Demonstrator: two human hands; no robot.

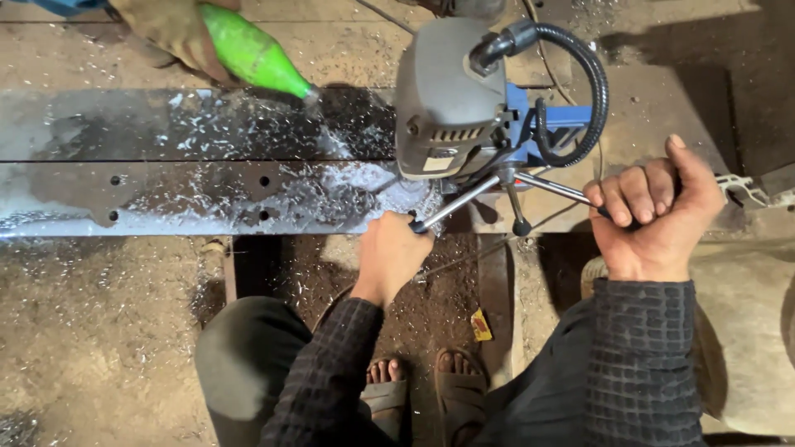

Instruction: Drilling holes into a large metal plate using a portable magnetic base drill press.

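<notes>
A person's left hand (389, 252) and right hand (654, 211) each clench a slim steel feed handle (464, 201) of a heavy grey-and-blue magnetic drill (464, 99), planted on a wet, slippery-looking steel plate (166, 165); a gloved co-worker's hand (178, 33) squirts a green plastic bottle (252, 54) alongside.

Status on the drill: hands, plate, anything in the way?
Left hand and right hand each grip a feed handle of the drill. Steel plate wet, chip-strewn. Another person's gloved hand squirts from a green bottle close by.
</notes>
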